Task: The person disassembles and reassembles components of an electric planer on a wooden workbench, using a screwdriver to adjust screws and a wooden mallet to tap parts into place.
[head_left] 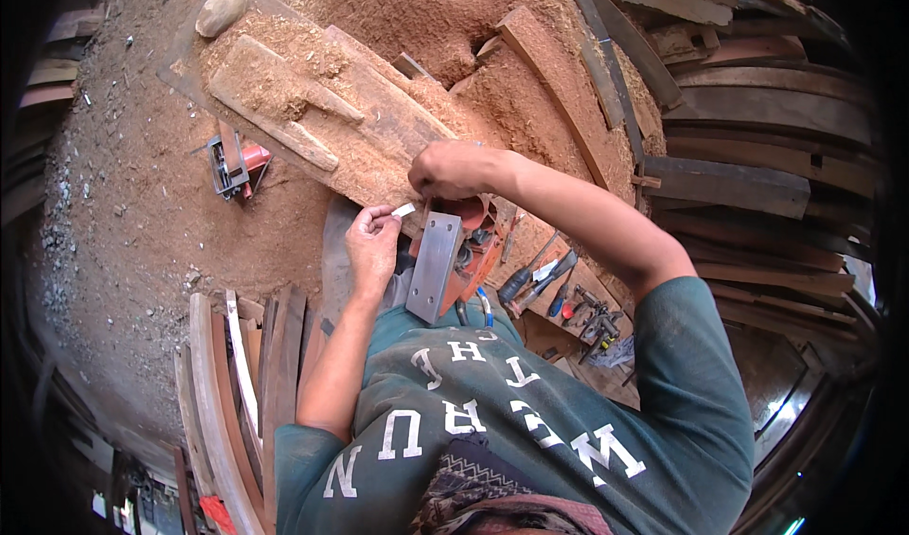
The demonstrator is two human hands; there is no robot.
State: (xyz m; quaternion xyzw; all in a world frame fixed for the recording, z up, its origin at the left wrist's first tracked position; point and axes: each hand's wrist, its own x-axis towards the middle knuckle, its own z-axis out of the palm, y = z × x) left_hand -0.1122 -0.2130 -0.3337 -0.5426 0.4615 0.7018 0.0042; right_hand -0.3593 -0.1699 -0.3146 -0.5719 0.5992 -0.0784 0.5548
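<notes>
An orange power tool [485,257], apparently an electric planer, lies at the near end of the wooden bench, close to my shirt. Its flat grey metal plate [435,268] has holes near the corners and faces up. Between thumb and fingertips, my left hand [373,241] pinches a small whitish strip [404,210] just left of the tool. My right hand [449,169] is closed, knuckles up, over the tool's far end. Its fingertips are turned down and away from sight, so what they hold cannot be made out.
Sawdust covers the bench [388,123], where wooden pieces [260,80] and a rounded stone [222,10] lie. A second red machine [241,161] sits on the ground at left. Screwdrivers and other hand tools [538,279] lie at right. Stacked planks [757,109] line the right side.
</notes>
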